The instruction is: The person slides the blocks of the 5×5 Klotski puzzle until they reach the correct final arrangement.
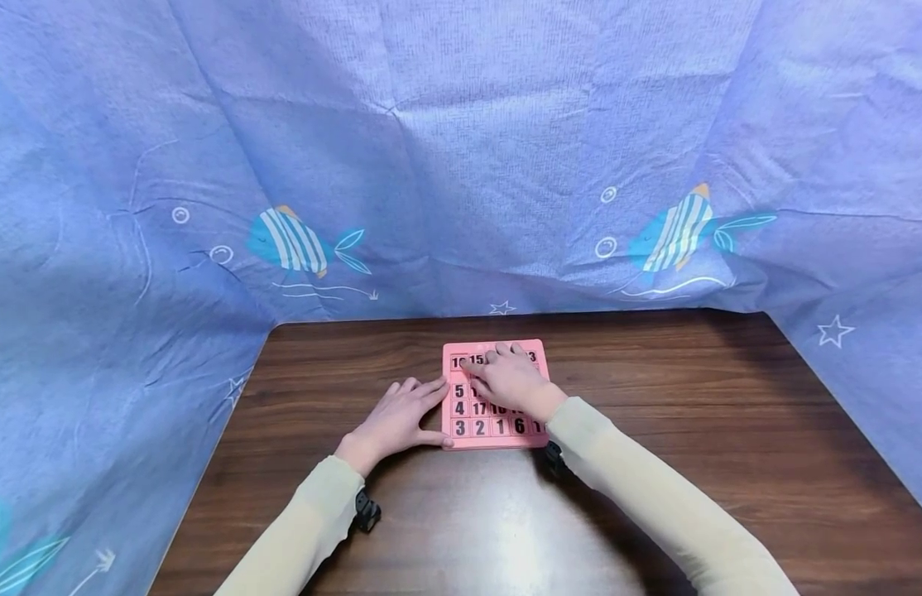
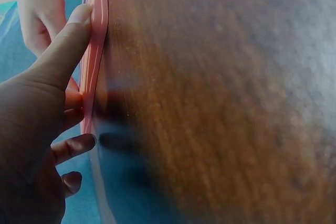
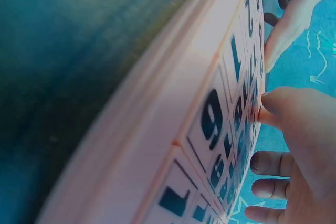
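Head view: shows pink number board (image 1: 491,442) lying flat on wooden table (image 1: 655,414), toward 12 o'clock, blue fish-print cloth (image 1: 468,165) beyond. Left hand (image 1: 398,418) at 9 o'clock of board: thumb and fingers spread wide, fingertips against side edge, thumb at 7 o'clock corner; bracing rather than gripping, by the look of it. Right hand (image 1: 516,379) in from 4 o'clock, palm over board, fingers extended and grasping nothing, index fingertip at top-left tile (image 1: 457,362), about 10 o'clock. Left wrist view: confirms thumb against pink edge. Right wrist view: shows fingers apart, lower-row numbers (image 3: 212,119) uncovered near the lens; cannot tell firm pressing from light touching. Step in hand: probably sliding tiles around, judging by fingertip placement and apparent blank slot (image 1: 458,377) at 6 o'clock of that tile. For next move: likely needs flat fingertip push toward 6 o'clock, into the slot, plus steady bracing at 9 o'clock against skidding.
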A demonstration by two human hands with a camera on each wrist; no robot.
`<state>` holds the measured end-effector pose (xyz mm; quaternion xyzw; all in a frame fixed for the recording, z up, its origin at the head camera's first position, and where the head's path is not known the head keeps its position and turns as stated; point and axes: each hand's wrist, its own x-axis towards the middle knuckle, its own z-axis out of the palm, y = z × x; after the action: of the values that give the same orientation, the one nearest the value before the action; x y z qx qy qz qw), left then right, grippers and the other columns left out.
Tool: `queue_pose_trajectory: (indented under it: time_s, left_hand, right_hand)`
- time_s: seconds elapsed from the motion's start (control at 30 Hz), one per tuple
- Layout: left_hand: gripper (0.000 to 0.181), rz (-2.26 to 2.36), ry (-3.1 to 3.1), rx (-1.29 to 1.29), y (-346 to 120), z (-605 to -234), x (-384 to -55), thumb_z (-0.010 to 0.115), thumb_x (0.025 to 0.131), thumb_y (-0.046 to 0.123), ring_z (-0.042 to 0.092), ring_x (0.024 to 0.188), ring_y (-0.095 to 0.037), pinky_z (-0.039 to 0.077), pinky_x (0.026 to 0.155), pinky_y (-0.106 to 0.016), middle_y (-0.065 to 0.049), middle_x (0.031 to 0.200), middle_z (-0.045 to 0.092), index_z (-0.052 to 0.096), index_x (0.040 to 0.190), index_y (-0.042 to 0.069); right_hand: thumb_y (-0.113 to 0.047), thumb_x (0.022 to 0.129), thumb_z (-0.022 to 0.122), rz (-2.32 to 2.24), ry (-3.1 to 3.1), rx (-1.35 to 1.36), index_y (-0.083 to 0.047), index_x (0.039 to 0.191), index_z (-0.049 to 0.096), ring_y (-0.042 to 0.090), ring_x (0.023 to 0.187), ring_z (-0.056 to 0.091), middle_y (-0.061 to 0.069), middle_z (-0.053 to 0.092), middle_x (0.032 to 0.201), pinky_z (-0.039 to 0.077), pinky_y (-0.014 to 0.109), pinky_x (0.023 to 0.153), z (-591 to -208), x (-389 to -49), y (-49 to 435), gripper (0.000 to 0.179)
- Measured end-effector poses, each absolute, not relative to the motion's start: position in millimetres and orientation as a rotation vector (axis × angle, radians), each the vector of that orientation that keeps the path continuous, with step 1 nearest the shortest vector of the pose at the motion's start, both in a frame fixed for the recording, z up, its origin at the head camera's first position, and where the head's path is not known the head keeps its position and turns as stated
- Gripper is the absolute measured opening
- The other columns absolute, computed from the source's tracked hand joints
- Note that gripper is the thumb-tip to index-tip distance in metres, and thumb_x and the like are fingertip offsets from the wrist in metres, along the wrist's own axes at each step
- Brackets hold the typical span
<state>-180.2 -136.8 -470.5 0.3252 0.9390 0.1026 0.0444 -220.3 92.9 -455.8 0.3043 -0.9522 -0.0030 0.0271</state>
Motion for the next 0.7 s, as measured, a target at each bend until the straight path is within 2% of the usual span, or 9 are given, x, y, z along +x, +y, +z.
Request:
queue_pose_trajectory:
  time_s: [0.23,0.47,0.7]
  left_hand:
    - [0.092,0.314,2.877,0.983,-137.4,-471.1,-182.8,0.057,0.072,0.073,0.041,0.110,-0.017,0.032,0.089,-0.039,0.002,0.148,0.037,0.039,0.144,0.018]
    - [0.092,0.341,2.884,0.992,-136.5,-472.3,-184.3,0.058,0.072,0.073,0.043,0.108,-0.016,0.032,0.089,-0.039,0.003,0.149,0.036,0.039,0.145,0.019]
    - [0.093,0.347,2.883,0.995,-138.3,-474.4,-182.0,0.056,0.071,0.074,0.042,0.110,-0.017,0.033,0.089,-0.040,0.002,0.148,0.037,0.040,0.144,0.020]
  right_hand:
    - [-0.044,0.094,0.047,-0.073,-2.955,0.986,-0.029,0.136,0.052,0.026,0.096,0.049,0.007,0.063,0.106,0.036,0.044,0.084,-451.5,-225.5,91.5,0.044]
    - [-0.046,0.094,0.047,-0.066,-2.887,1.139,-0.030,0.137,0.050,0.029,0.108,0.052,0.009,0.063,0.110,0.034,0.051,0.098,-447.0,-198.1,96.6,0.046]
    - [-0.049,0.093,0.047,-0.084,-2.839,1.207,-0.031,0.133,0.054,0.027,0.099,0.051,0.005,0.064,0.103,0.038,0.050,0.090,-450.0,-175.4,98.8,0.045]
